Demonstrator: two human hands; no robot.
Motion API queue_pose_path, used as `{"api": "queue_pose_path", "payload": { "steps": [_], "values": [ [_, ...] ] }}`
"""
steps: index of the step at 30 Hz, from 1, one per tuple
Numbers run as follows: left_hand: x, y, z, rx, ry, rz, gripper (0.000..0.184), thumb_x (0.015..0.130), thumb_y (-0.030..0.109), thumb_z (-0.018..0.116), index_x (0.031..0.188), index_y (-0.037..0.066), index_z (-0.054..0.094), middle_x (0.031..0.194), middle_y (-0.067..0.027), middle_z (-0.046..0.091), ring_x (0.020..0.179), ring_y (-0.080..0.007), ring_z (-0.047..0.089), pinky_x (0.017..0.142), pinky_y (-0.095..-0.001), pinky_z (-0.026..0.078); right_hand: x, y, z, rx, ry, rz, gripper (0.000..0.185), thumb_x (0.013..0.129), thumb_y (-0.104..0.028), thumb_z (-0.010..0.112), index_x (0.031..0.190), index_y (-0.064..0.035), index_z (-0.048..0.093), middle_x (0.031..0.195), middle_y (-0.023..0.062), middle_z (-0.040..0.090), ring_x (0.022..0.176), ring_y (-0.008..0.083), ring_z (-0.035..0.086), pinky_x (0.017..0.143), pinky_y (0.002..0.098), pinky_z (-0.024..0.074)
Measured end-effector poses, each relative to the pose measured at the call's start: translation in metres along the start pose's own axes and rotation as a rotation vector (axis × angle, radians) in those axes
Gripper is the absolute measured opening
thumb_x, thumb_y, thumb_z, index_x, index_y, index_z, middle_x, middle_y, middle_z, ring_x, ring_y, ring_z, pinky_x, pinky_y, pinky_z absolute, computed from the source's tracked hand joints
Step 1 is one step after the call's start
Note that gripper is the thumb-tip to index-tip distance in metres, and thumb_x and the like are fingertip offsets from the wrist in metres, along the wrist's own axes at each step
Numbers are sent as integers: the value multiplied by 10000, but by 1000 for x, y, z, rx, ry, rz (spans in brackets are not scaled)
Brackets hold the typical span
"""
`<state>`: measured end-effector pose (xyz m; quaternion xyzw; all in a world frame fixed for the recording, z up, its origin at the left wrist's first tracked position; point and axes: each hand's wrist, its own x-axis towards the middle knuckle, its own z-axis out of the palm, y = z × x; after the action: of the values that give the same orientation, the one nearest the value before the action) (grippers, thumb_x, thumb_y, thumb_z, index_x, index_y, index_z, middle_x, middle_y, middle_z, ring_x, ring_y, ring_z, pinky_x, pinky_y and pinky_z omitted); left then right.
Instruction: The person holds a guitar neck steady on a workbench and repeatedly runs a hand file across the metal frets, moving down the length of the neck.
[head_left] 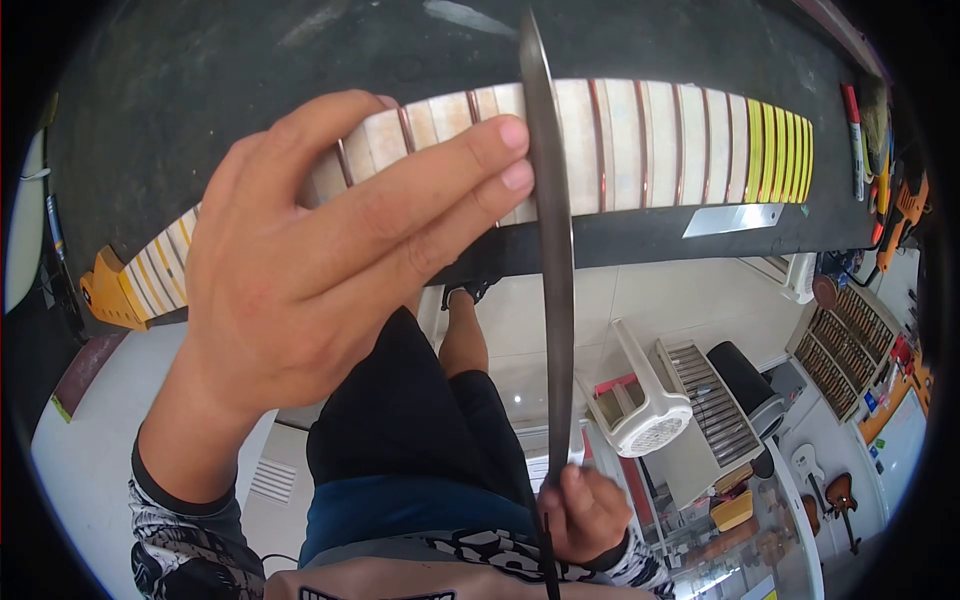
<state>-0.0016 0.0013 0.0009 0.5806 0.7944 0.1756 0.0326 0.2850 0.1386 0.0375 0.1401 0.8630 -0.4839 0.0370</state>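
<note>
A guitar neck point(640, 140) lies across the dark work surface, its fretboard covered in whitish tape strips between the frets, with yellow strips at the right end. The wooden headstock point(112, 290) is at the left. My left hand point(290, 250) wraps over the neck, some fingers curled over its far edge and two stretched along the fretboard. Those two fingertips meet a long dark metal file point(555, 300), which crosses the neck at about mid-length. Near my body, my right hand point(585, 515) is closed around the file's near end. My left thumb is hidden.
A flat shiny metal plate point(732, 220) lies by the surface's near edge. Markers point(853, 140) and an orange-handled tool point(903, 222) are at the right. Below stand a white chair-like piece point(640, 400), slotted racks point(705, 400) and a glass case point(740, 550); small guitars point(842, 500) hang beyond.
</note>
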Motion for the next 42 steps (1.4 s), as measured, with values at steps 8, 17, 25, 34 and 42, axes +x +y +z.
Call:
{"api": "queue_pose_path", "payload": {
  "steps": [8, 17, 25, 34, 42],
  "values": [
    [-2, -1, 2, 13, 9, 2, 452, 705, 7, 674, 1156, 54, 673, 1226, -71, 645, 1002, -293, 603, 858, -395, 514, 64, -7, 0, 8, 38, 44, 518, 756, 54, 681, 1261, 5, 574, 789, 126, 636, 598, 237, 634, 527, 294, 526],
    [-1, 0, 0, 26, -17, -2, 468, 705, 11, 675, 1170, 64, 668, 1251, -55, 632, 1008, -284, 599, 854, -391, 507, -27, 8, -2, -43, -6, 3, 570, 729, 34, 697, 1276, -16, 548, 794, 117, 634, 610, 240, 640, 541, 329, 539],
    [-1, 2, 0, 30, -27, -14, 424, 750, 31, 648, 1174, 45, 664, 1245, -82, 632, 1029, -284, 596, 878, -402, 499, 80, -8, 4, 77, 66, 56, 491, 752, 72, 678, 1234, 39, 592, 795, 136, 647, 599, 224, 634, 521, 295, 517],
    [1, 2, -4, 45, -55, -6, 410, 774, 35, 643, 1184, 40, 655, 1241, -95, 633, 1046, -267, 609, 888, -414, 500, -52, 17, 11, 39, 13, 17, 566, 778, 58, 639, 1322, -29, 510, 755, 124, 623, 562, 235, 618, 509, 306, 503],
    [-1, -7, 5, 69, 40, 97, 407, 782, 29, 644, 1189, 34, 648, 1232, -113, 638, 1051, -259, 618, 903, -425, 495, 64, -1, 7, 48, 87, -2, 501, 777, 52, 654, 1271, 13, 578, 758, 122, 634, 588, 219, 621, 543, 292, 515]
  ]
}}
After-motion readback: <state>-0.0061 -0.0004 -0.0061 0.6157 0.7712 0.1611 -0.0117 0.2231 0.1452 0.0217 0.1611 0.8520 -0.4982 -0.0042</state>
